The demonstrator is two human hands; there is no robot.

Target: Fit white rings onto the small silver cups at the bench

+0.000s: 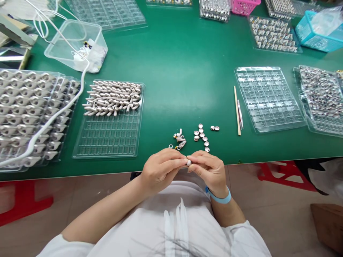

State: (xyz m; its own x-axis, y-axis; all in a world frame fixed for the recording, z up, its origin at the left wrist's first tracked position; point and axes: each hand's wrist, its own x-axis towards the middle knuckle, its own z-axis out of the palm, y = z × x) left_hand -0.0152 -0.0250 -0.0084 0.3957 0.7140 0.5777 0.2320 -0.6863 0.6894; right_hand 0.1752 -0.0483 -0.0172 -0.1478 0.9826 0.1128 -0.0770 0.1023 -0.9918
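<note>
At the table's front edge my left hand [164, 167] and my right hand [210, 169] meet, fingertips pinched together. Between them sits a small white earbud part [189, 162], mostly covered by the fingers. Just beyond my left hand lies a loose group of white earbud pieces with stems [181, 138], some with yellowish bits. A small white ring [170, 146] rests beside them. Past my right hand are several small oval silver caps [202, 135], with a further pair of caps [214, 128] a little to the right.
On the left, a clear tray [108, 137] carries rows of grey stemmed shells [115, 94]. Stacked trays of grey shells [24, 107] stand farther left, crossed by a white cable [66, 107]. To the right lie a wooden stick [237, 110], tweezers [240, 114] and a clear tray [270, 100].
</note>
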